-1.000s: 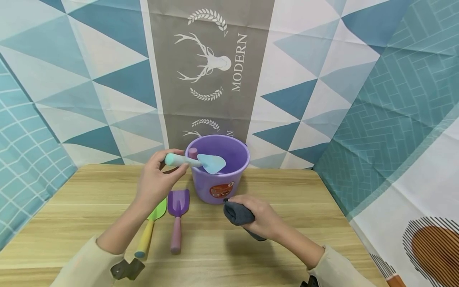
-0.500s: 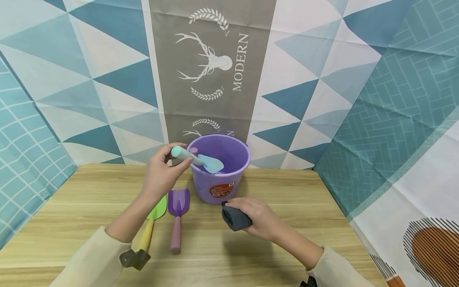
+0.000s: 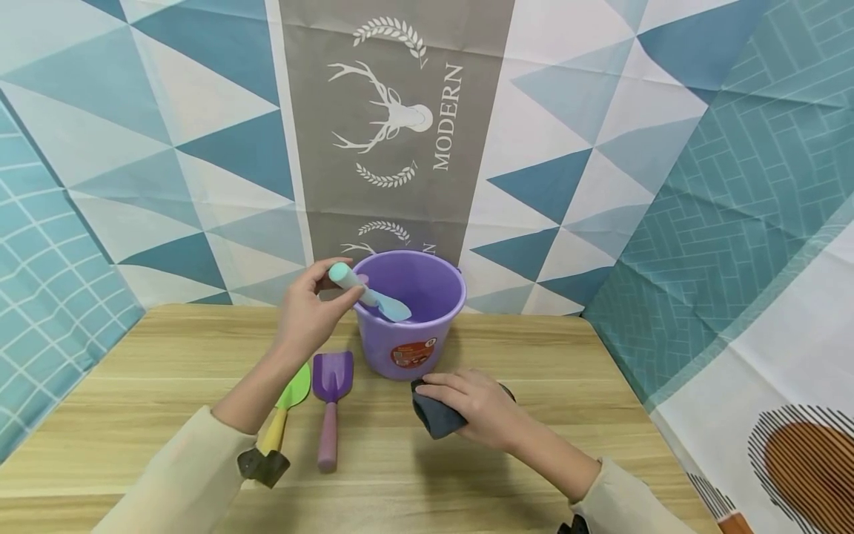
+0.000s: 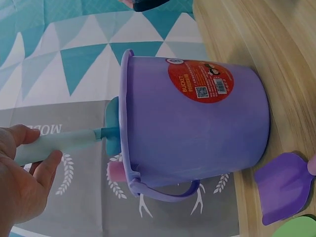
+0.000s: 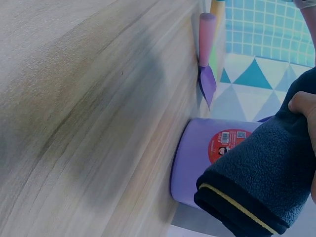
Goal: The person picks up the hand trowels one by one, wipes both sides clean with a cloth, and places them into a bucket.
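Observation:
My left hand [image 3: 310, 308] pinches the pale mint handle of a small blue trowel [image 3: 390, 306], whose blade tilts down into the mouth of a purple bucket [image 3: 408, 348]. In the left wrist view the trowel's handle [image 4: 64, 147] lies between thumb and fingers. A pink handle end [image 4: 117, 171] sticks out of the bucket beside it. My right hand [image 3: 483, 408] grips a folded dark grey cloth [image 3: 437, 415] above the table, in front of the bucket. In the right wrist view the towel-like cloth [image 5: 261, 173] covers part of the bucket.
On the wooden table [image 3: 554, 386], left of the bucket, lie a purple shovel [image 3: 330, 378] with a pink handle and a green trowel [image 3: 293, 387] with a yellow handle. A patterned backdrop [image 3: 534, 148] stands behind the bucket.
My left hand has moved slightly right and up, tilting the trowel steeper so its blade dips lower into the bucket. The right hand has turned over the cloth, its back now facing more upward.

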`<action>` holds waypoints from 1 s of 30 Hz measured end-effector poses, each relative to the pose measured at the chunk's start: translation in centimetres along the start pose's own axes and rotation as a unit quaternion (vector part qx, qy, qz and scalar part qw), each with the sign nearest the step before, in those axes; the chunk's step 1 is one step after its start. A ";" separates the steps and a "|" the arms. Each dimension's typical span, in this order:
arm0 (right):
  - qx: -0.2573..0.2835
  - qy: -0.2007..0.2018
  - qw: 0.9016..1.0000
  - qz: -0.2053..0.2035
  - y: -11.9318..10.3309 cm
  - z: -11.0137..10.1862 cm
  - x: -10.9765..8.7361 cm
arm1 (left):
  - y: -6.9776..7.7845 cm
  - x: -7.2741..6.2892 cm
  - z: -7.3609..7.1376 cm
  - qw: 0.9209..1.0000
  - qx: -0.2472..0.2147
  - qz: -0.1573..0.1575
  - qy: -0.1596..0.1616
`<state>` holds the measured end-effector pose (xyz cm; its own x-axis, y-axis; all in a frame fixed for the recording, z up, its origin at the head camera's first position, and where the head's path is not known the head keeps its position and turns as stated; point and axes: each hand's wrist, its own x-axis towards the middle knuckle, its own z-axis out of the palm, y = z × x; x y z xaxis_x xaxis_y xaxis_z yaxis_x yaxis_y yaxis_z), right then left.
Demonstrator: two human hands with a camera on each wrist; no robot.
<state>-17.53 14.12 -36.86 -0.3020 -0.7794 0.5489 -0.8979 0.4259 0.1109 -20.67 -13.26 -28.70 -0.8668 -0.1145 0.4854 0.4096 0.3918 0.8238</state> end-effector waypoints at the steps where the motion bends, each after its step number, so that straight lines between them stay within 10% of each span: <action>1: -0.004 -0.001 1.000 -0.002 0.0 0.1 0.0 | 0.0 0.1 0.1 1.000 -0.002 0.000 0.001; 30: -0.011 -0.006 1.000 0.000 -0.3 0.3 -0.1 | -1.5 1.9 2.2 1.000 -0.007 -0.019 0.003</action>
<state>-17.28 13.96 -37.20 -0.3064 -0.7846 0.5391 -0.8905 0.4363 0.1289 -23.58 -12.05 -29.70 -0.8801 -0.1356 0.4549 0.3800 0.3732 0.8464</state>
